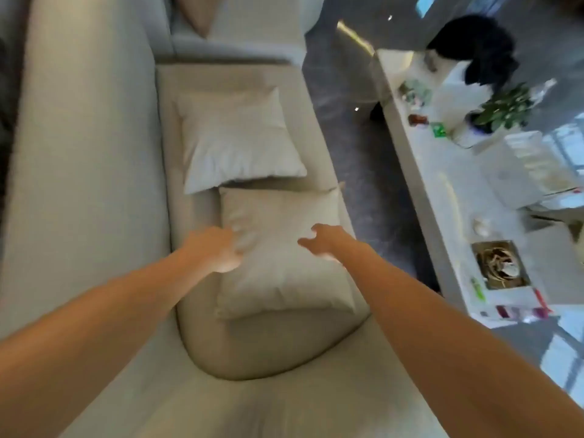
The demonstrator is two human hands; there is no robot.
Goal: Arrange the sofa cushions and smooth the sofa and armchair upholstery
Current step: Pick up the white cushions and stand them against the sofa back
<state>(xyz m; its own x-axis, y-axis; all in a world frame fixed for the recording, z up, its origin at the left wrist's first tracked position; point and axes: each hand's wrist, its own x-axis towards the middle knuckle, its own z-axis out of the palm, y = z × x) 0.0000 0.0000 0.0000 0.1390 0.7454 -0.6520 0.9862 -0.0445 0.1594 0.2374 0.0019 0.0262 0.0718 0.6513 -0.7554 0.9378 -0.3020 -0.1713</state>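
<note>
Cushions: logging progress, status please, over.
Left hand open, on near cushion. Right hand open, fingers curled, over it. Far cushion flat on sofa. Nothing in the way.

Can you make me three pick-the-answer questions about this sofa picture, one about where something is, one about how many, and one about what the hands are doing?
1. Where is the white cushion?
A. On the sofa seat, farther from the person than the beige cushion
B. On the floor
C. On the long table

2. How many loose cushions lie flat on this seat?
A. One
B. Two
C. Five

3. What are the hands doing?
A. Both clenched around a cup
B. Both tucked out of view
C. Open, reaching at the beige cushion

Answers:
1. A, it lies just beyond the beige one on the seat.
2. B, one white and one beige show.
3. C, the left hand and right hand have spread fingers at the cushion's two sides, gripping nothing.
</note>
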